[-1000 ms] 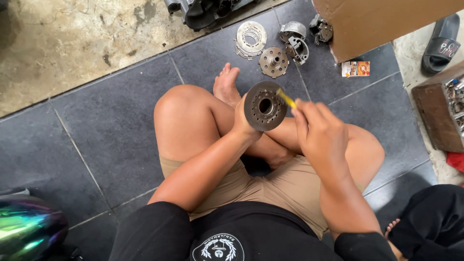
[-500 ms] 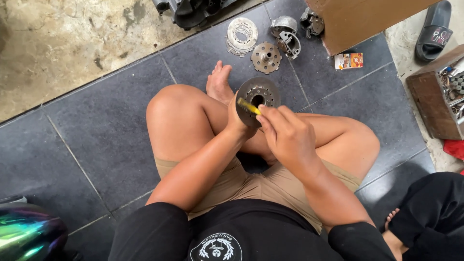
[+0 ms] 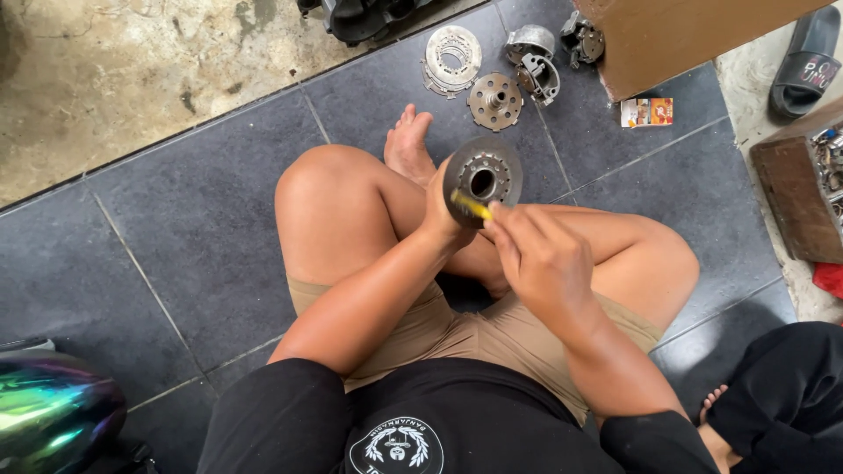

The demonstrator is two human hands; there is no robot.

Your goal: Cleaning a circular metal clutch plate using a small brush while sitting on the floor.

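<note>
I sit cross-legged on dark floor tiles. My left hand (image 3: pixel 436 215) holds up a round grey metal disc (image 3: pixel 484 178) with a centre hole and a ring of teeth, its face turned toward me. My right hand (image 3: pixel 540 254) pinches a thin yellow-handled tool (image 3: pixel 471 205) whose tip rests on the lower left edge of the disc's face. Both hands hover above my crossed legs, near my bare foot (image 3: pixel 409 145).
Several metal parts lie on the tiles ahead: a toothed ring (image 3: pixel 452 58), a flanged hub (image 3: pixel 495 100), two housings (image 3: pixel 533 60). A brown cardboard box (image 3: pixel 694 35), a small printed packet (image 3: pixel 646 111), a sandal (image 3: pixel 805 61) and a rusty parts tray (image 3: pixel 803 189) sit right. Another person's dark-clad leg (image 3: pixel 781 395) is lower right; a shiny iridescent helmet (image 3: pixel 53 412) lower left.
The yellow tool has crossed from the right of the disc to its lower left edge, my right hand following. The disc stays held up in my left hand.
</note>
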